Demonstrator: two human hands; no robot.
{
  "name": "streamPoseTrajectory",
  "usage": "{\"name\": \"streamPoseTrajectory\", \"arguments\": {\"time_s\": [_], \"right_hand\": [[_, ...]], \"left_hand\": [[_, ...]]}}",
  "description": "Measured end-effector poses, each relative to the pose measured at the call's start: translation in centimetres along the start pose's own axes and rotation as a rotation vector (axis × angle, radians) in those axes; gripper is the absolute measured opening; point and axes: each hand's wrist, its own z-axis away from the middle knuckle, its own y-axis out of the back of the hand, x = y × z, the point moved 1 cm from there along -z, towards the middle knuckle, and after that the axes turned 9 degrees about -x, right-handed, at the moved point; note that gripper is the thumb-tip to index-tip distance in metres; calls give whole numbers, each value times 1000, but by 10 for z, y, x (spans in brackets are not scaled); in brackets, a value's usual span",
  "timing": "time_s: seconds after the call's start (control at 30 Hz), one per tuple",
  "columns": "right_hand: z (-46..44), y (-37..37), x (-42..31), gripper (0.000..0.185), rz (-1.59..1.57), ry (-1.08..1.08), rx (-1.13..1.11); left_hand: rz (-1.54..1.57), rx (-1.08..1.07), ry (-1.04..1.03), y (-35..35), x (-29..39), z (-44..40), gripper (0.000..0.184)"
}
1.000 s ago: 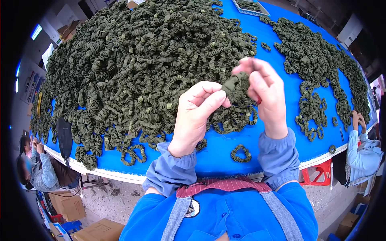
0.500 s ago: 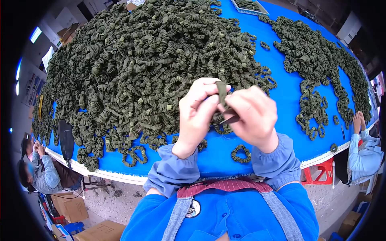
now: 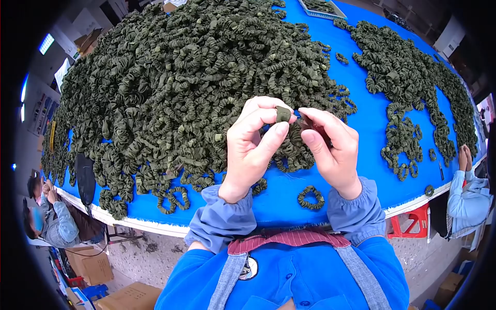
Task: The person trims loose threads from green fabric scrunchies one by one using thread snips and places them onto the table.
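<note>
My left hand (image 3: 254,147) pinches a dark green gathered fabric ring (image 3: 282,114) between thumb and fingers, a smooth flat part of it showing at the fingertips. Close beside it on the right, my right hand (image 3: 333,147) has thumb and fingers bent around something small and dark that I cannot make out. Behind both hands rises a large heap of similar green rings (image 3: 181,77). One loose ring (image 3: 310,197) lies on the blue table cover (image 3: 279,204) in front of my right wrist.
More green rings (image 3: 398,67) are piled on the right, with a tray (image 3: 323,10) at the far edge. Co-workers sit at the left (image 3: 62,222) and right (image 3: 467,199). A red stool (image 3: 411,223) and cardboard boxes (image 3: 132,298) are below the table.
The hands came together in front of the heap, then my right hand moved slightly away to the right. The ring has turned in my left fingers. Some rings now lie further right on the heap's edge.
</note>
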Motion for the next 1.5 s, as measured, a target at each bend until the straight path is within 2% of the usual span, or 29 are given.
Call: {"name": "streamPoseTrajectory", "arguments": {"time_s": [0.17,0.37,0.53,0.67,0.7,0.83,1.2,1.33,1.5], "right_hand": [[-6,-1,-1,28,79,123,42],[-5,-2,3,24,120,139,57],[-1,1,3,24,-67,-64,120],[-4,8,1,24,-70,-61,73],[-5,9,0,24,-68,-61,73],[-8,11,-8,24,73,50,-11],[-17,19,-10,21,205,137,-145],[-14,24,-10,19,114,74,44],[1,9,-10,21,-17,-1,68]], "left_hand": [[-68,-38,13,3,-1,1,10],[-129,-51,13,0,1,1,10],[-26,12,89,-3,4,1,9],[-502,-44,-47,1,8,-2,8],[-500,-44,-47,1,9,-2,8],[-829,-56,-89,0,15,0,10],[-1029,-59,-130,-6,25,-1,9],[-1049,-55,-138,-5,23,-1,10],[-959,-42,-102,-2,18,0,13]]}}
